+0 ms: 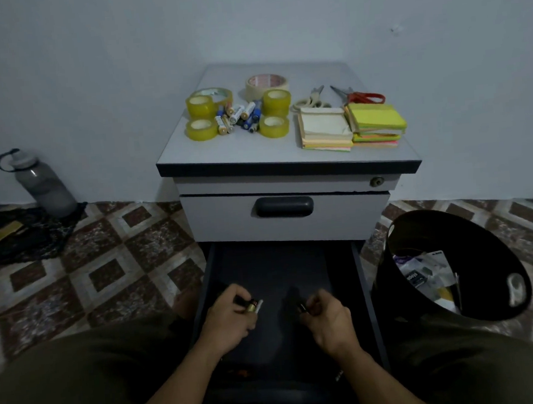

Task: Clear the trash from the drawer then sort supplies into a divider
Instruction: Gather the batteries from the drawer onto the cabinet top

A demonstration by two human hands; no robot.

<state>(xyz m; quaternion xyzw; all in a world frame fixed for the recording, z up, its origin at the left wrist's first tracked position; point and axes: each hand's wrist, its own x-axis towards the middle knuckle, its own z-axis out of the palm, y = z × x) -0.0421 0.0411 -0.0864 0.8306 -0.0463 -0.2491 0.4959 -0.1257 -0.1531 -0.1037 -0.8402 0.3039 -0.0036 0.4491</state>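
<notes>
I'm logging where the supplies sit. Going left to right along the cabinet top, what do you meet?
Yellow tape rolls → batteries → more tape rolls → white-handled scissors → pale sticky-note stack → green sticky-note stack.

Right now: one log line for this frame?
left hand: shut on batteries | right hand: shut on small dark item | over open drawer

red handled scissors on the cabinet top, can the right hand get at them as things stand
Probably not right away: the right hand is closed on a small dark item. The red-handled scissors lie uncovered on the grey cabinet top.
</notes>
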